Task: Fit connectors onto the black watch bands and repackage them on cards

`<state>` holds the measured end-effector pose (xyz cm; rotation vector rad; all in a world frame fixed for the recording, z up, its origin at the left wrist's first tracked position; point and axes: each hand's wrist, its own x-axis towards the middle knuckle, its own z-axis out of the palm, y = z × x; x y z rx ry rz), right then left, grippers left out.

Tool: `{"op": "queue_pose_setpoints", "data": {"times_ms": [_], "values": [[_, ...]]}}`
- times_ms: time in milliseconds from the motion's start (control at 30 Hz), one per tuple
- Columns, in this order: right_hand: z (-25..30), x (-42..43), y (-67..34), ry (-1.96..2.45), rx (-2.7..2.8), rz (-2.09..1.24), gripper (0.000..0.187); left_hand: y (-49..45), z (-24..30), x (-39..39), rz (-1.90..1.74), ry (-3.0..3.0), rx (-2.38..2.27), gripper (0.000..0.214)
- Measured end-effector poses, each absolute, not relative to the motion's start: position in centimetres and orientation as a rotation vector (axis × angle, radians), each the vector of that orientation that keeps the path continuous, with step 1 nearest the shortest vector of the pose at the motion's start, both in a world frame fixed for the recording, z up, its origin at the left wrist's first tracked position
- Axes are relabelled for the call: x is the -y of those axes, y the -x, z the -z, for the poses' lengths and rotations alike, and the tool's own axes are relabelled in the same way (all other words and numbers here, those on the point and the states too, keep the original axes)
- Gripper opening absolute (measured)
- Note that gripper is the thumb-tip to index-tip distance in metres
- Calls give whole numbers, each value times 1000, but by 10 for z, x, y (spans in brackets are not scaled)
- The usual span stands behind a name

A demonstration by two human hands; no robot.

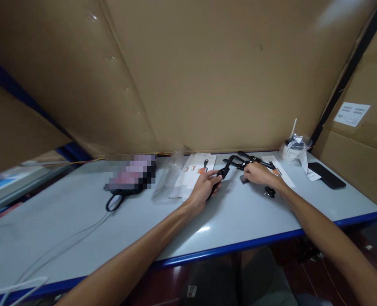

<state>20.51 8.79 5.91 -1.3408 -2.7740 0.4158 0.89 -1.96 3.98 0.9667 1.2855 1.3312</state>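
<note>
My left hand [205, 185] is closed around the grip of a black tool with a bent neck [224, 171]; its exact kind does not show. To the right of it, my right hand [257, 173] has its fingers drawn together over the table, with a small dark piece [244, 179] at the fingertips. Whether it grips that piece is unclear. Just behind the right hand lie several black tools with long handles [244, 159], partly covered by it. Nearer to me, a small black part [270, 192] rests beneath the right wrist.
Printed cards [195, 172] and a clear plastic bag [169, 182] lie left of my hands. A blurred-out device [131, 174] with a cable loop is farther left. At back right stand a plastic-wrapped cup [293, 151] and a black flat phone-like object [327, 175]. Cardboard [207, 76] walls the table.
</note>
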Motion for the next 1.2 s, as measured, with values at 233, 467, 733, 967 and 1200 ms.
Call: {"op": "queue_pose_setpoints", "data": {"times_ms": [233,467,733,967,1200], "values": [[-72,-89,-209,1255,2597,-478,24,-8,-39,20,-1315,-958,-1273,37],[-72,-76,-212,1318,2827,-363,51,-6,-38,18,-1379,-990,-1239,28],[-72,-63,-201,1430,2840,-274,40,-7,-38,17,-1387,-842,-1160,23],[-67,-73,-202,1457,2803,-393,35,-7,-38,18,-1345,-820,-1081,36],[-74,-66,-199,1513,2762,-407,37,-10,-40,21,-1311,-934,-1076,34]]}}
